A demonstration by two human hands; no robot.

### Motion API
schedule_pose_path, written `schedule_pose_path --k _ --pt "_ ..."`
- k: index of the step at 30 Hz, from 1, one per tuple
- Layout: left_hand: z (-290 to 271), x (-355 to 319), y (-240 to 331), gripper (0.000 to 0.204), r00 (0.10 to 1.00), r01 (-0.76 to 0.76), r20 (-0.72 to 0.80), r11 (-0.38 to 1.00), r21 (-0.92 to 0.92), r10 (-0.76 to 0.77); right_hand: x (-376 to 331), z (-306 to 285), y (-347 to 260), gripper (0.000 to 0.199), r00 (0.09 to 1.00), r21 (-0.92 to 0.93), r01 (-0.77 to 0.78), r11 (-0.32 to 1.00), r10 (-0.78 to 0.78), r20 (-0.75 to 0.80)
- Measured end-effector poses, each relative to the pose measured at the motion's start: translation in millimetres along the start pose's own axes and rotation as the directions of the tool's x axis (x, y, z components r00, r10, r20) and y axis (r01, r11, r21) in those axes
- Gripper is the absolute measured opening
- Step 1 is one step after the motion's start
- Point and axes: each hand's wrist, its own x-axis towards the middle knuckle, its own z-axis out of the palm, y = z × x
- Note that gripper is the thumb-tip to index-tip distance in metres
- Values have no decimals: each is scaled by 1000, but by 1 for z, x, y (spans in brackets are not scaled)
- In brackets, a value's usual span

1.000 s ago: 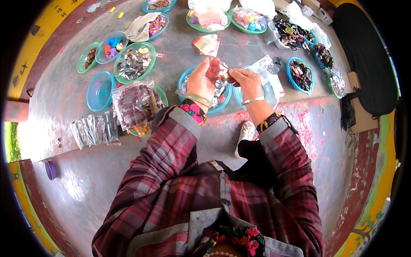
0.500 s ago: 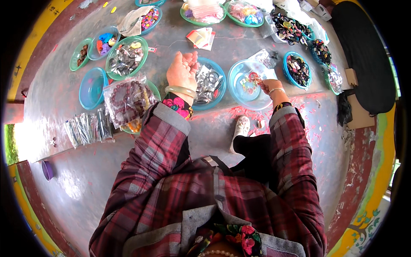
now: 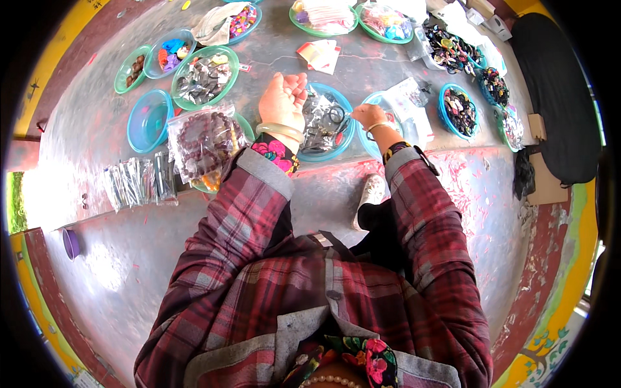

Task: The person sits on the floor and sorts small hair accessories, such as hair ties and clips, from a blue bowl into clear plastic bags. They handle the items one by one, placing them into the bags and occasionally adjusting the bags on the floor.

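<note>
My left hand (image 3: 283, 102) is turned palm up beside the left rim of a blue basin (image 3: 319, 157), its fingers loosely bent. Nothing shows on the palm. Silvery-dark small packets (image 3: 321, 123) fill that basin. Over its right rim, the fingers of my right hand (image 3: 370, 117) are pinched together, with a tiny pale bit at their tips that is too small to name. Behind this hand stands a second, light-blue basin (image 3: 369, 143), mostly covered by the hand and by clear plastic bags (image 3: 406, 103).
A clear bag of dark red beads (image 3: 204, 139) lies left of my left arm, with slim packets (image 3: 139, 181) beyond it. An empty blue basin (image 3: 147, 121), a green basin (image 3: 228, 54) and a blue basket (image 3: 442, 107) stand around. Paper cards (image 3: 319, 55) lie ahead.
My right hand has moved left from the light-blue basin to the basin of packets. The red and gold pieces once at its fingers no longer show. My left hand stays palm up.
</note>
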Motion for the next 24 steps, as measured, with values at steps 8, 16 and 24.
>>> schedule_pose_path --k 8,16,24 --pt "0 -1 -4 25 999 42 9 999 -7 -42 9 -4 -29 48 944 461 -290 839 329 -5" --pt "5 -5 -3 23 998 60 4 998 21 -60 24 -3 -35 46 921 347 -390 853 365 138" --pt "4 -6 -6 23 998 63 7 997 49 -63 14 -12 -54 48 942 247 -336 909 330 70"
